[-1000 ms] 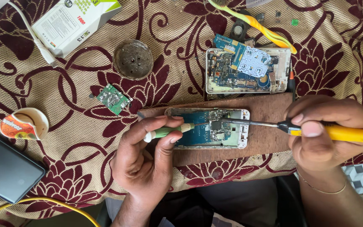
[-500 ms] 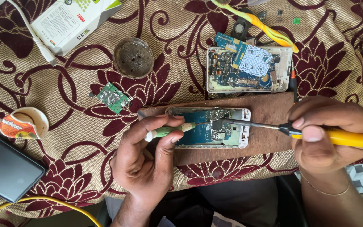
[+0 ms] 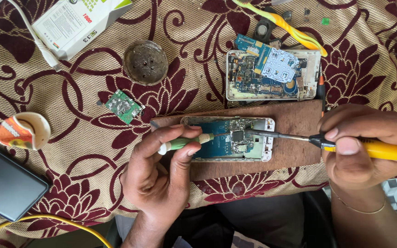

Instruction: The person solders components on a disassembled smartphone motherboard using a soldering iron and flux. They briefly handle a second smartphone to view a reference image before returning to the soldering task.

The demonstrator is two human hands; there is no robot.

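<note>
An opened phone (image 3: 228, 138) with a blue circuit board lies on a brown wooden board (image 3: 295, 151). My left hand (image 3: 161, 174) grips a small green-handled tool (image 3: 180, 143), its tip pointing at the chips in the middle of the phone. My right hand (image 3: 364, 147) holds a yellow-handled soldering iron (image 3: 377, 149), and the iron's metal tip reaches left onto the same spot of the circuit board.
A second opened phone (image 3: 272, 76) lies behind the board. On the patterned cloth are a small green circuit board (image 3: 124, 106), a round dark tin (image 3: 145, 62), a white box (image 3: 76, 25), a torn paper cup (image 3: 24, 131), a dark phone (image 3: 5, 183) and a yellow cable (image 3: 295, 30).
Both hands hold nearly the same pose. The soldering iron tip has shifted slightly along the phone's circuit board.
</note>
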